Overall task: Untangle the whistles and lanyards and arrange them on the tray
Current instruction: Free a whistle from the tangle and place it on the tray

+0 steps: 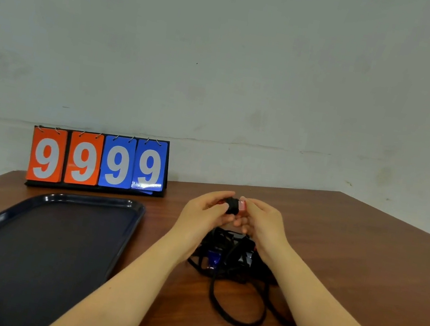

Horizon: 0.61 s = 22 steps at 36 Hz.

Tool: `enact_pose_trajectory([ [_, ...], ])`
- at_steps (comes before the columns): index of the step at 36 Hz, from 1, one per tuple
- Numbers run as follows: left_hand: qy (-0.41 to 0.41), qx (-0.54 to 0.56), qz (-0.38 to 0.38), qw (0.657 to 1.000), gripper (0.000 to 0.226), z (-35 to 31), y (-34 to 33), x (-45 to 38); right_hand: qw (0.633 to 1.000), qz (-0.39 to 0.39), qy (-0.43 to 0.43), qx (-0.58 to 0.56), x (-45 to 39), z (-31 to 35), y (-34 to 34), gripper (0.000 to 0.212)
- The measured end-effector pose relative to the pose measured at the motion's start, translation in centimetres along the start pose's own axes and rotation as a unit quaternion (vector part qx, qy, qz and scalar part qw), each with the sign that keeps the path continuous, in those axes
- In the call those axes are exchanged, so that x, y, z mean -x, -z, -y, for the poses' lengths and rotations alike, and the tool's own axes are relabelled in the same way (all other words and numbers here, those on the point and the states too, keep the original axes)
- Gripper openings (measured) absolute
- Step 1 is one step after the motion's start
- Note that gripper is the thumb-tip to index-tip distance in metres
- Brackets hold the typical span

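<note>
L hand (205, 208) & R hand (262, 222) both pinching lanyard-wrapped, prob. red whistle (233, 205); scoreboard (98, 162) "9999".

Your dark navy glossy plastic tray (61, 222): plain, no pattern. Reddish-brown wooden desk (349, 256): faint grain. Tangle of black cord lanyards (232, 274) in front of you: black throughout, blue whistle (213, 258) showing inside. Small bundle between your fingers (233, 207): black wrap, red and pale pink at ends. Flip scoreboard (98, 162): black frame, two orange cards, two blue cards, white 9 on each. Wall (227, 51): pale grey-green, blotchy.
</note>
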<state>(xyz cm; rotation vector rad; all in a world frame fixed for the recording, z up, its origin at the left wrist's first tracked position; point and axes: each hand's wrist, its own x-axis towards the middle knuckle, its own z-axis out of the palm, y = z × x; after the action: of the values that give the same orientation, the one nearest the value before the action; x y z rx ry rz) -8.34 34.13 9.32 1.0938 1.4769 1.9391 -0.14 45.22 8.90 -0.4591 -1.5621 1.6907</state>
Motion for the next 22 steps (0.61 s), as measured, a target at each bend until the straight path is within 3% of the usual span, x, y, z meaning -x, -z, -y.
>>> enact_pose_trajectory([
  [6,0.018,0.015,0.004,1.0,0.027,0.3,0.1,-0.1,0.999,0.005,0.014,0.029,-0.1,-0.2,0.2,0.016],
  [13,0.063,0.208,-0.008,0.976,0.019,-0.1,0.1,-0.4,0.998,0.023,0.034,0.052,0.2,-0.2,-0.6,0.02],
  [22,0.082,0.293,-0.047,0.951,0.022,-0.6,0.1,-0.3,0.994,0.026,0.09,0.051,0.4,0.1,-0.5,0.008],
])
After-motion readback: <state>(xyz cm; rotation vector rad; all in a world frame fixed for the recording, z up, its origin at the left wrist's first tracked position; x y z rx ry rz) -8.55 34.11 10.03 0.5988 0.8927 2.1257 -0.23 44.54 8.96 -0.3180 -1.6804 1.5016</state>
